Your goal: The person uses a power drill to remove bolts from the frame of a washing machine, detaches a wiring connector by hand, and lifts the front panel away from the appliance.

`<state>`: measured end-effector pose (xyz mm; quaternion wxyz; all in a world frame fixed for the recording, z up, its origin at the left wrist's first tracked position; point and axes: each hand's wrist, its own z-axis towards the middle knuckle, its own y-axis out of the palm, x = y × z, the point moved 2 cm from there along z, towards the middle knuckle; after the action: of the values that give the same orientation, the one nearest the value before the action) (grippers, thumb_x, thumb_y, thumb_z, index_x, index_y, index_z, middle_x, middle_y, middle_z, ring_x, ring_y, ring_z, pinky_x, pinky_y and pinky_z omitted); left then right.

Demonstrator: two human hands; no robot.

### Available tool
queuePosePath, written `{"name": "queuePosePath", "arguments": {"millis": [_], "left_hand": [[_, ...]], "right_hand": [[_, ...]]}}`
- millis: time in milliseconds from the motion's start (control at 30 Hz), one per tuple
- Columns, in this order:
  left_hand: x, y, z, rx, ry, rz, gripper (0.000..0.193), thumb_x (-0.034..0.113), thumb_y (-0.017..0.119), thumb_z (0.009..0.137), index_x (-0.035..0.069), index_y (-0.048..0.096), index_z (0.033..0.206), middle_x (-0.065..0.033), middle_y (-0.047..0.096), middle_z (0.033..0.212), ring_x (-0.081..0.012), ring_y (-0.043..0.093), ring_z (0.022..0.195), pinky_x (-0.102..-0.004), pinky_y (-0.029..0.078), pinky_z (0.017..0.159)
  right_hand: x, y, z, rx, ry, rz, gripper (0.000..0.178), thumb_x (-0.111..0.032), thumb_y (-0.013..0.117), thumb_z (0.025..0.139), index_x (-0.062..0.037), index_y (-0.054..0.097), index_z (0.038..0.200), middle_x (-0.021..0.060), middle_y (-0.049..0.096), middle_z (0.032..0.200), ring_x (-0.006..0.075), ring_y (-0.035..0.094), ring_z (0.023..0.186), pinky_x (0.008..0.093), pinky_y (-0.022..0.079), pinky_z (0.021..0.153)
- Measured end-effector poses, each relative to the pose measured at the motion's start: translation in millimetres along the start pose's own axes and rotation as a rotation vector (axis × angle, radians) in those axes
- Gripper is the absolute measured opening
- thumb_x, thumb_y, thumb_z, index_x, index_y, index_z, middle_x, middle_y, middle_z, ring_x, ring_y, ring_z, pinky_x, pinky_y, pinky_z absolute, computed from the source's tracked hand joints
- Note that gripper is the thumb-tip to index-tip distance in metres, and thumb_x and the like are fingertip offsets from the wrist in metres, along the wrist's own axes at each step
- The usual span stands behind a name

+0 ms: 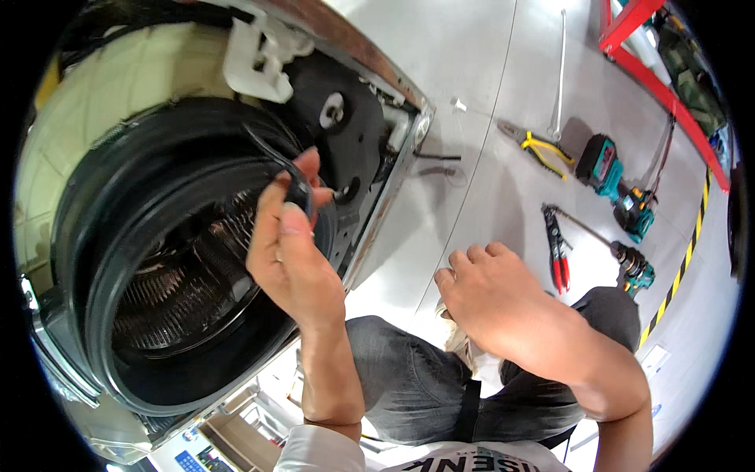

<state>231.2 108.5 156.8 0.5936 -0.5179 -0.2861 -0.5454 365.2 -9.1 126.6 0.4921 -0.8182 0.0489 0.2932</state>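
My left hand (295, 252) is closed on a slim, curved black rubber strip (271, 153), pinched between thumb and fingers. The strip runs up and left to the black door gasket (102, 259) of a front-loading washing machine; I cannot tell if it is part of that gasket. Behind the gasket's round opening, the ribbed metal drum (157, 315) shows. My right hand (491, 299) hovers over the floor in front of my knees, its fingers loosely bent and a little apart. Nothing shows in it, though the palm is hidden.
On the grey floor at right lie yellow-handled pliers (539, 149), red-handled pliers (558, 256), a long metal rod (561, 79), and teal-and-black power tools (602, 169). A red metal frame (668, 98) stands beyond them. The machine's open cabinet edge (421, 126) is beside my left hand.
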Motion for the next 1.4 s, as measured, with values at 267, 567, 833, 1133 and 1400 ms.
{"name": "queuePosePath", "arguments": {"millis": [267,567,833,1133,1400], "left_hand": [[20,43,7,-0.074,-0.265,-0.106,0.026,0.011,0.05,0.091,-0.009,0.056,0.108,-0.0171,0.064,0.101,-0.0248,0.063,0.091,-0.0345,0.05,0.084],[-41,67,5,-0.108,-0.117,-0.234,0.013,0.01,0.059,0.087,-0.002,0.055,0.083,-0.0065,0.059,0.066,-0.014,0.055,0.057,-0.0293,0.046,0.053],[-36,96,18,-0.134,-0.298,-0.188,0.02,0.012,0.057,0.087,0.0,0.047,0.076,-0.0046,0.052,0.06,-0.013,0.052,0.05,-0.0278,0.04,0.046],[-25,94,20,-0.267,-0.474,-0.191,0.03,0.02,0.053,0.092,0.0,0.048,0.071,-0.0046,0.05,0.056,-0.0119,0.048,0.045,-0.0257,0.037,0.041],[-53,85,18,-0.334,-0.465,-0.044,0.044,0.027,0.047,0.094,-0.002,0.05,0.062,-0.0045,0.05,0.053,-0.013,0.048,0.043,-0.0283,0.036,0.042]], "right_hand": [[47,10,6,0.055,0.061,0.177,0.04,-0.037,0.063,0.078,-0.0003,0.059,0.093,0.0194,0.062,0.088,0.0368,0.061,0.086,0.0439,0.05,0.072],[115,23,23,0.061,0.24,0.215,0.036,-0.03,0.064,0.08,-0.0002,0.058,0.1,0.0194,0.064,0.089,0.0383,0.06,0.087,0.0462,0.049,0.071],[103,-8,9,0.038,0.305,0.175,0.046,-0.037,0.058,0.085,-0.002,0.051,0.115,0.0205,0.06,0.102,0.0394,0.058,0.094,0.0466,0.048,0.076],[120,4,12,0.116,0.31,0.166,0.039,-0.032,0.059,0.084,0.0016,0.053,0.103,0.0213,0.061,0.093,0.0399,0.059,0.09,0.0456,0.048,0.074],[105,-7,17,0.136,0.296,0.177,0.037,-0.033,0.062,0.081,-0.0013,0.055,0.1,0.0194,0.062,0.093,0.0379,0.06,0.09,0.0454,0.048,0.073]]}}
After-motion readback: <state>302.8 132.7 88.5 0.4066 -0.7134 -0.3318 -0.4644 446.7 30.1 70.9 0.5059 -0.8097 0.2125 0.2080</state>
